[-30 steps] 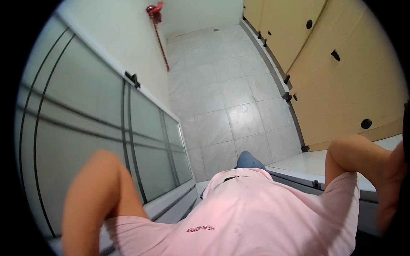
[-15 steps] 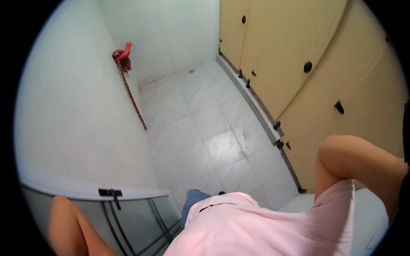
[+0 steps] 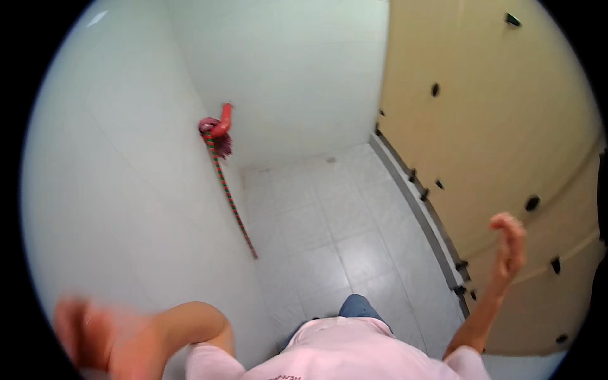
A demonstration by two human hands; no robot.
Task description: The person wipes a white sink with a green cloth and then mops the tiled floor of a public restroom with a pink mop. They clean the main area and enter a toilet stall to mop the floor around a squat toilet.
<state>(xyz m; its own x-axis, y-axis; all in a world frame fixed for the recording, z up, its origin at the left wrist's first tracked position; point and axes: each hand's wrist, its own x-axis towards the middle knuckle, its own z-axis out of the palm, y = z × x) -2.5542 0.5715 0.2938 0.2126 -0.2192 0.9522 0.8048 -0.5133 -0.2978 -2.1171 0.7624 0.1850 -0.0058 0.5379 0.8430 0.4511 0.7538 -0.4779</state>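
My left hand [image 3: 88, 335] is at the lower left, before the white wall, and motion smears its fingers so that I cannot see whether it holds anything. The left arm is bent at the elbow. On the other side, my right hand [image 3: 508, 246] is raised in front of the beige partition [image 3: 468, 158]. Its fingers bend loosely at the tips, and nothing shows in them. Farther off, a mop with a red-and-green striped pole [image 3: 229, 196] leans head-up by the left wall, its dark pink head beside a bent red pipe [image 3: 223, 120].
Grey-white floor tiles [image 3: 304, 234] run between the left wall [image 3: 114, 171] and a row of beige partition doors with black fittings. A raised grey-edged step [image 3: 421, 206] follows the foot of the partition. A small floor drain [image 3: 330, 160] lies near the back wall.
The view has shifted, so the mop and partition sit lower and farther right. Both hands have come into view. The dark-barred glass panel at lower left is out of sight.
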